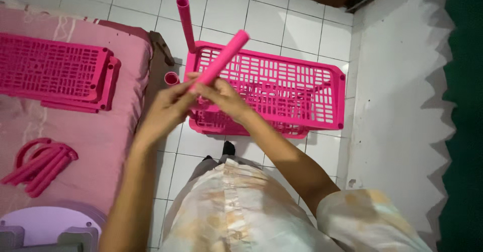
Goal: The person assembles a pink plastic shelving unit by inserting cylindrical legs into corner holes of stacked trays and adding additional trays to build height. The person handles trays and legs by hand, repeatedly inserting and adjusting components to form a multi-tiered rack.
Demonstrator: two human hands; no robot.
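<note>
we hold pink tube [221, 56] with both hands, above pink slatted shelf tray [302, 88] on white tiled floor [282, 20]. left hand [166, 108] and right hand [224, 98] both clasped round tube's lower end, tube tilted up to right. one upright tube [186, 23] already stands in tray's far corner; another tube end [171, 78] shows at near corner. spare trays [55, 71] and loose tubes [43, 164] lie on pink bed, well apart. risks, as we judge: tube slips from grip, drops on tray; tilted entry jams socket; elbow knocks standing tube loose.

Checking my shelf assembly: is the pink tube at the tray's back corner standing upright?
Upright: the tube rises from the tray corner.
</note>
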